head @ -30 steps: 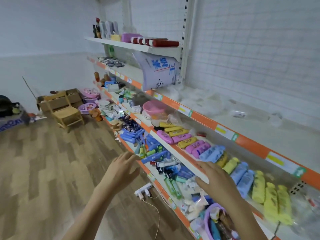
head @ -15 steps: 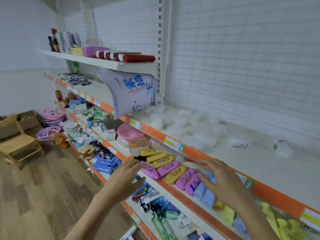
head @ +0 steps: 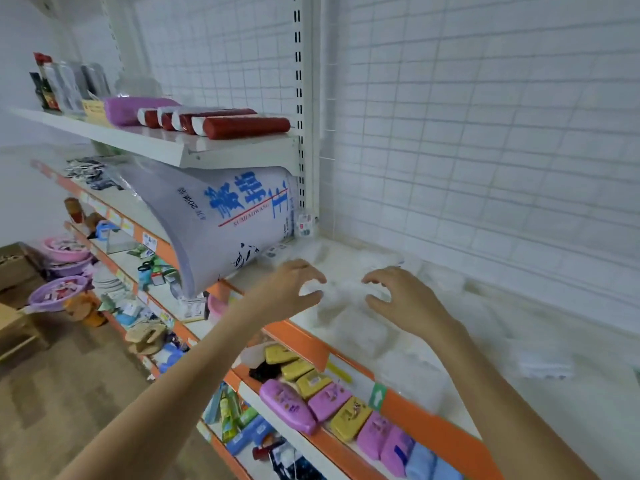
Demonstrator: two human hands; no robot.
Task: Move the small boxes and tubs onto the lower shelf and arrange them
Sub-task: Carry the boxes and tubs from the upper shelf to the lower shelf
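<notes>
I had both hands up over the cream shelf (head: 398,344) with the orange front edge. My left hand (head: 294,284) and right hand (head: 403,294) faced each other, fingers curled but spread wide, on either side of a small clear tub (head: 341,292); through the blur I could not tell whether either hand touched it. More clear tubs (head: 412,379) lay scattered on that same shelf, nearer me and off to the right. A big white sack (head: 225,220) with blue lettering leaned just left of my left hand. On the lower shelf (head: 304,441) sat rows of pink and yellow packs (head: 325,400).
</notes>
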